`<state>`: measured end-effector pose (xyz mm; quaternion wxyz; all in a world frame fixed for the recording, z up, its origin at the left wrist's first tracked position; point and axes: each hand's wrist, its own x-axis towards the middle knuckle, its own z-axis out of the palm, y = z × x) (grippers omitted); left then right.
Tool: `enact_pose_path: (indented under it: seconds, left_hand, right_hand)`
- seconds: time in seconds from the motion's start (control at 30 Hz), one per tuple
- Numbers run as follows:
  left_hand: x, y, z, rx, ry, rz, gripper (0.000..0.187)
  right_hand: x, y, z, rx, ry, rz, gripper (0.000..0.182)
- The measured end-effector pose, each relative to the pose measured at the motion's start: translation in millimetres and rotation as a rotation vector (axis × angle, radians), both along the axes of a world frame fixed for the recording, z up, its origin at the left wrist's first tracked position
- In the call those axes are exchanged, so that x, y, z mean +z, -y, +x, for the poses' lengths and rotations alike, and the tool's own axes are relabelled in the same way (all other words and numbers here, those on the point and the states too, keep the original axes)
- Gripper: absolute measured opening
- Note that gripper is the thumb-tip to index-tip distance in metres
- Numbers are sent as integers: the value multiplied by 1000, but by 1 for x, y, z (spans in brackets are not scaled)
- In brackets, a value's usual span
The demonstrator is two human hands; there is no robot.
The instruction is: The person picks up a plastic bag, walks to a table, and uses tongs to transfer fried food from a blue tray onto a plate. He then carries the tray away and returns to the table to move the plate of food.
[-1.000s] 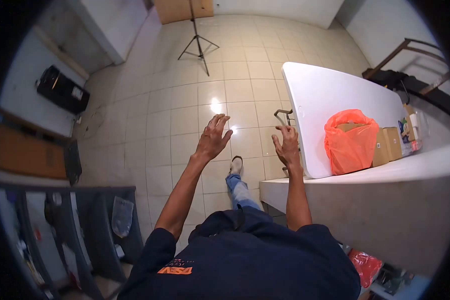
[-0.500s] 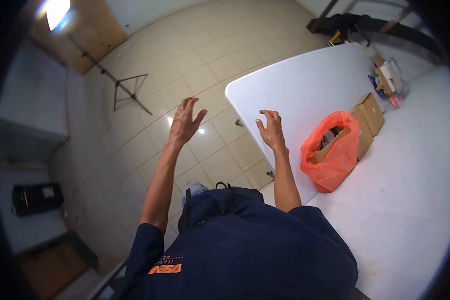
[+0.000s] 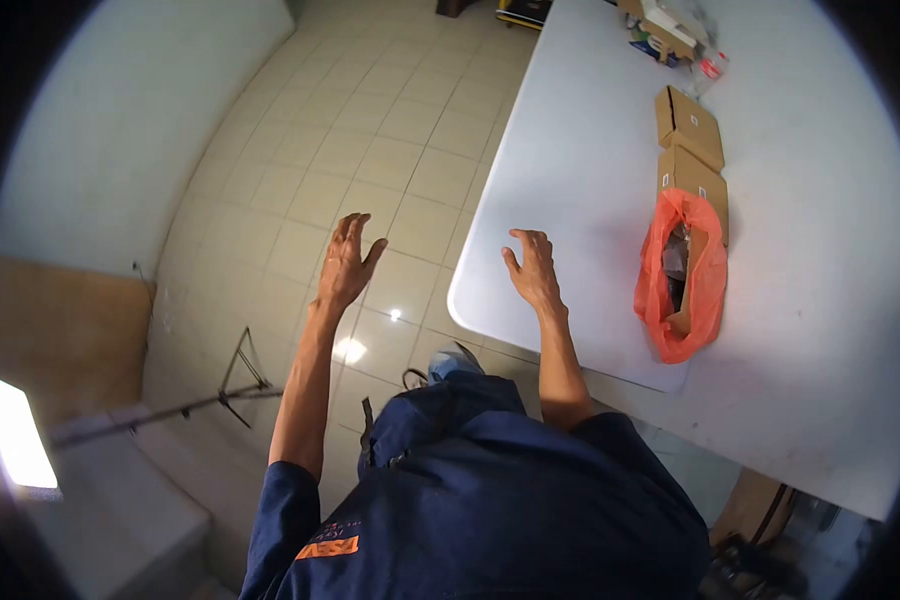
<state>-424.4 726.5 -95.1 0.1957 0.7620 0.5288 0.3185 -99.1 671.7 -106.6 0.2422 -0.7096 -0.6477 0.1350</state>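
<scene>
My left hand (image 3: pixel 346 262) is held out in the air over the tiled floor, fingers apart and nothing in it. My right hand (image 3: pixel 533 268) hovers over the near left part of the white table (image 3: pixel 570 170), also open and holding nothing. To the right of it, an orange-red plastic bag (image 3: pixel 705 300) stands on the table with its mouth open. A cardboard piece and dark and clear items show inside, too hidden to name. Two brown cardboard boxes (image 3: pixel 692 125) lie in a row just beyond the bag.
An opened carton and a clear bottle with a red label (image 3: pixel 710 68) lie at the table's far end. On the left, a lit lamp (image 3: pixel 20 430) on a thin stand (image 3: pixel 185 408) occupies the floor. A brown board (image 3: pixel 65 325) leans against the wall.
My view has turned to the right, so the table now runs away from me and the lamp has shifted to lower left. Both hands stay raised, open and unfilled.
</scene>
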Motion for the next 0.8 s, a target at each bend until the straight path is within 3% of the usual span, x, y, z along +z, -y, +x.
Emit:
enact_pose_path:
  seconds: [0.1, 0.17, 0.37, 0.4, 0.5, 0.63, 0.8]
  left_hand:
    - [27, -80, 12, -118, 54, 79, 46]
    - [19, -115, 17, -209, 85, 127, 45]
    - [9, -244, 10, -322, -37, -51, 49]
    - [37, -252, 18, -280, -125, -56, 49]
    - [69, -295, 39, -295, -139, -77, 49]
    - [67, -370, 58, -270, -86, -143, 49]
    - [57, -463, 118, -405, -57, -8, 47]
  right_hand:
    - [14, -38, -3, -104, 28, 45, 35]
    - [5, -54, -5, -147, 32, 68, 35]
    - [-21, -142, -21, -344, -14, -15, 34]
    - [-22, -164, -3, -252, -40, 65, 35]
    - [-1, -195, 16, -310, -89, 47, 36]
    - [7, -261, 34, -295, -14, 30, 37]
    - [11, -338, 77, -359, -56, 103, 36]
